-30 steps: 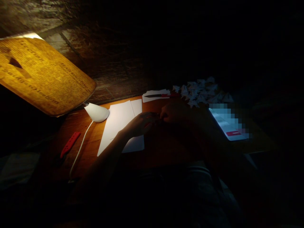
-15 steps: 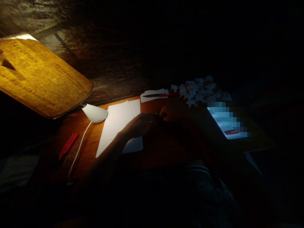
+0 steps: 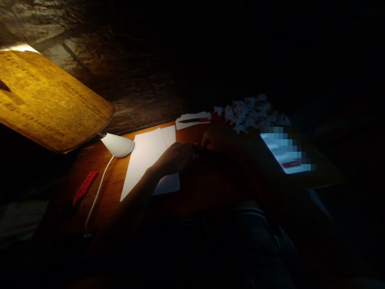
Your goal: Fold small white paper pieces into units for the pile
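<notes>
Over the wooden table, my left hand (image 3: 177,156) has its fingers bent together at the tips, beside the white paper sheets (image 3: 147,150). A small pale scrap of paper (image 3: 196,150) shows at those fingertips. My right hand (image 3: 215,140) is curled closed, close against the left fingertips; whatever it holds is lost in shadow. Behind the hands, a dark-bladed tool with a red handle (image 3: 192,120) lies on white paper pieces (image 3: 182,125). A pile of small folded paper shapes (image 3: 246,114) sits at the back right.
A lamp with a printed shade (image 3: 54,100) and white base (image 3: 118,145) stands at left, its white cord (image 3: 98,192) running forward. Near it lies a red strip with holes (image 3: 86,186). A lit phone-like screen (image 3: 276,154) is at right. The wooden table (image 3: 207,188) is dim.
The view has shifted slightly, so most things sit a little further left. Both hands stay together in nearly the same place; the pale scrap at the left fingertips shows more clearly.
</notes>
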Motion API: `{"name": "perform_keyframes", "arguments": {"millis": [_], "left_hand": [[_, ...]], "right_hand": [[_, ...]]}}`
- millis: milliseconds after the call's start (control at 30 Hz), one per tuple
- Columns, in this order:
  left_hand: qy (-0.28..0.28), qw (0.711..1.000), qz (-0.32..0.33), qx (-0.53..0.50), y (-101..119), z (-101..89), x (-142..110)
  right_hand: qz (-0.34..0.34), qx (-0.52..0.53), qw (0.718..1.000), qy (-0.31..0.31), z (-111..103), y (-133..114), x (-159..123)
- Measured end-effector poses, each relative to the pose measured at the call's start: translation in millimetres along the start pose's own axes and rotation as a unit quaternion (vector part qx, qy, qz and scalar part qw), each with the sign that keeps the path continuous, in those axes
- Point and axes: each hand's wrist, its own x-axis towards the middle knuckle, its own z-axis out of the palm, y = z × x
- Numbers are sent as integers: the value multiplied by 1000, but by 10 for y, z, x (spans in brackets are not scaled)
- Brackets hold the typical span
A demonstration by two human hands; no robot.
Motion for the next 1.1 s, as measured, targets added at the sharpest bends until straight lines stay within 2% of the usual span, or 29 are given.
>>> {"name": "perform_keyframes", "arguments": {"millis": [300,633,1100], "left_hand": [[-2,1000,-9,-3,33,-17,-6],[-17,999,-17,-44,37,-38,58],[10,999,-9,-46,42,-22,28]], "right_hand": [[-8,-45,999,-10,-20,-70,-18],[64,-32,997,-35,-80,-195,-57],[70,-23,995,-62,-56,-136,73]]}}
